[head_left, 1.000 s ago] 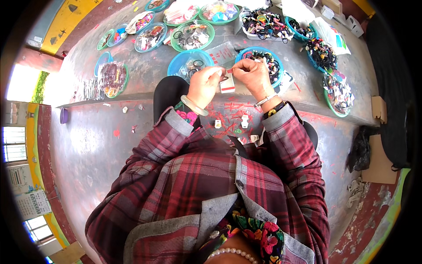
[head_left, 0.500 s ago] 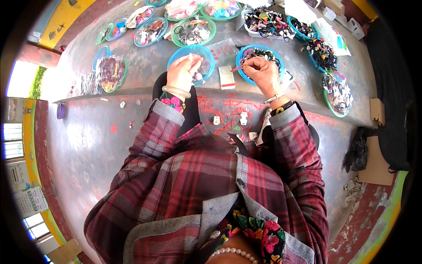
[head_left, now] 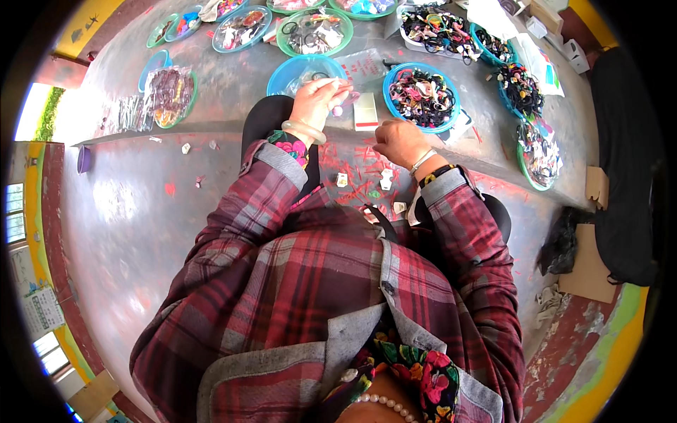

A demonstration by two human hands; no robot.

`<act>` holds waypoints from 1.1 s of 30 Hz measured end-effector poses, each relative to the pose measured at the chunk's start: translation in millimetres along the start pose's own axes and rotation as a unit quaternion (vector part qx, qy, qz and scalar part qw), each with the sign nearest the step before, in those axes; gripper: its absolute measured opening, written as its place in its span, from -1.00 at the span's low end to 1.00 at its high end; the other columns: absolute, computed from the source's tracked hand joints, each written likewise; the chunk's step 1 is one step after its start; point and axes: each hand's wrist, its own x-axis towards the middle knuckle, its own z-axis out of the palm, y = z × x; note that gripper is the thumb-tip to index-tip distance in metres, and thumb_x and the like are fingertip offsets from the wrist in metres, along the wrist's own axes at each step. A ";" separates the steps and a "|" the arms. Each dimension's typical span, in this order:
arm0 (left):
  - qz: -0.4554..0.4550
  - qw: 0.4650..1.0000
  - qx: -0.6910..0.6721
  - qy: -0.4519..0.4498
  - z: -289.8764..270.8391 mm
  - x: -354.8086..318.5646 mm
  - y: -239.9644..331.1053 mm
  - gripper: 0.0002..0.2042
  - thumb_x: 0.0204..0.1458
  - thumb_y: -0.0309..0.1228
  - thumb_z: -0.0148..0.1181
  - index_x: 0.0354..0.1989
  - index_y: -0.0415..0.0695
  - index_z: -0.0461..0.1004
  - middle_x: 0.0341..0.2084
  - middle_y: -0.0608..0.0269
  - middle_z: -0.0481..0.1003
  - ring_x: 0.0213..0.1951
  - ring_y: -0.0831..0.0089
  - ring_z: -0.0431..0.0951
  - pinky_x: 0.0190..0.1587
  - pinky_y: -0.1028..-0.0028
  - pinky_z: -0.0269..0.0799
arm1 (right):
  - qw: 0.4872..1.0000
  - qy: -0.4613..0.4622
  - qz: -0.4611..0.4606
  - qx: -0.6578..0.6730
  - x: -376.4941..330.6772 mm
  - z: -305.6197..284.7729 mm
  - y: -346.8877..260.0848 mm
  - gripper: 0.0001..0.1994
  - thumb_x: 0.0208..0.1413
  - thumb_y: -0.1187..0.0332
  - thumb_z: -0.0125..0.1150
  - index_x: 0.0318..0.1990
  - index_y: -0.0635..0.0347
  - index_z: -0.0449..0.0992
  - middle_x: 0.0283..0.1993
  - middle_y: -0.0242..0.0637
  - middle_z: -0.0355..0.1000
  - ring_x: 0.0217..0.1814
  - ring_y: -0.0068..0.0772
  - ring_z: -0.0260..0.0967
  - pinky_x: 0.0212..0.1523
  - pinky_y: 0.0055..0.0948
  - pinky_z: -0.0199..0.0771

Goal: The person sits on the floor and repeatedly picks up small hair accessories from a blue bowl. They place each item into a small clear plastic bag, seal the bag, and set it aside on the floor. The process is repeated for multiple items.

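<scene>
A grey table [head_left: 211,84] takes up the upper part of the view, curving away from the person, who wears a red plaid shirt [head_left: 317,282].

Beyond the fingers of both hands lies a spread of round bowls. The blue bowl [head_left: 300,70] sits right under the left fingertips. Further out from them stands a green bowl [head_left: 314,32] holding dark rings and packets. Just beyond the right fingers, and a little to their right, is a second blue bowl [head_left: 422,97] heaped with hair ties. Well to the left of the left fingers lies a clear bag [head_left: 169,95] of dark pieces on a green-rimmed dish.

The left hand [head_left: 317,102], with a pale bangle [head_left: 303,130] on its wrist, reaches over the near rim of the blue bowl; its fingers are pinched together around a small pinkish piece [head_left: 337,111], though what the piece is cannot be told.

The right hand [head_left: 398,141] rests near the table edge, fingers curled into a loose fist; whether they hold anything cannot be told.

Between the two sets of fingers lies a small white card [head_left: 365,111] with a red stripe, flat on the table, apart from both hands. Below the fingers, nearer the person, small white scraps [head_left: 386,178] lie scattered on a surface marked with red.
</scene>
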 end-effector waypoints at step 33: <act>-0.023 0.999 0.034 -0.009 -2.7 -2.7 -6.0 -0.75 0.13 -0.45 -0.10 -0.15 -0.42 0.31 -0.18 -0.05 0.40 -0.09 0.24 0.44 -0.04 0.48 0.40 | 0.977 -0.093 -0.090 0.169 -2.2 2.2 8.2 -0.38 -0.25 -0.14 0.23 -0.02 -0.01 0.42 0.07 -0.02 0.24 0.12 -0.06 0.16 0.10 -0.24 0.17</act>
